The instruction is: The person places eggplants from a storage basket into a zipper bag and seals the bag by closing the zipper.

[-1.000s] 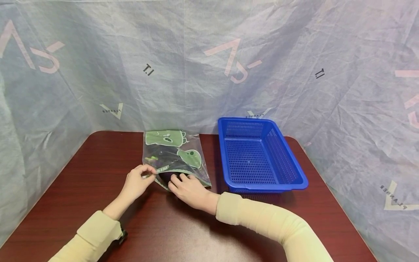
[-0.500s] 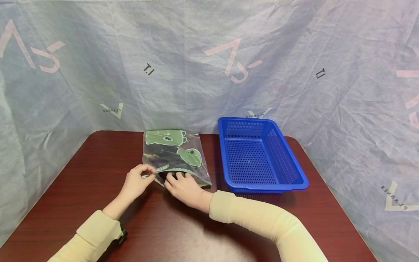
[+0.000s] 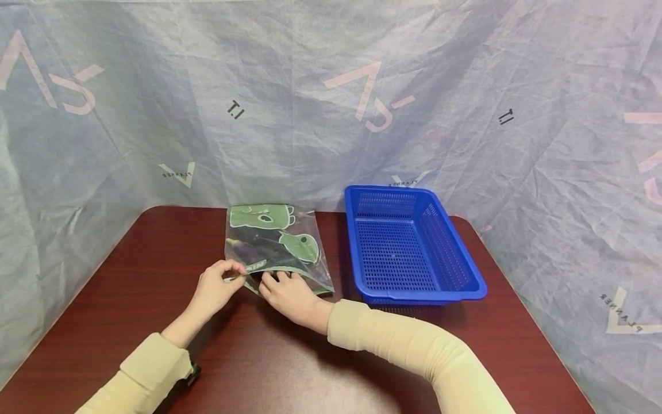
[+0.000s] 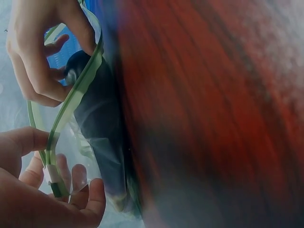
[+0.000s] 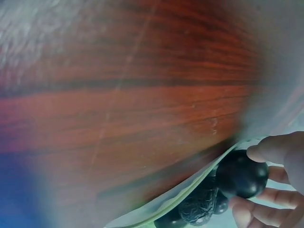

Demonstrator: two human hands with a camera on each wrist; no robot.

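A clear zip bag (image 3: 266, 250) with green printed shapes lies on the table, its mouth facing me. My left hand (image 3: 219, 287) pinches the left corner of the mouth, by the zip strip (image 4: 71, 102). My right hand (image 3: 292, 299) reaches into the opening, its fingertips partly hidden. There its thumb and fingers curl round the dark, glossy, rounded end of an eggplant (image 5: 242, 173). The eggplant's long body slants through the bag in the left wrist view, its paler stem end low. Beside it, the right wrist view shows a dark wrinkled item (image 5: 197, 206), its kind unclear, and other dark round surfaces.
A blue perforated plastic basket (image 3: 395, 259) stands right of the bag, near the back of the dark red wooden table (image 3: 289, 379). Grey cloth (image 3: 289, 103) with printed letters hangs behind and at the sides.
My right hand has moved slightly left and deeper into the bag mouth. The eggplant's stem end has shifted farther in, with more purple showing through the plastic. My left hand stays put.
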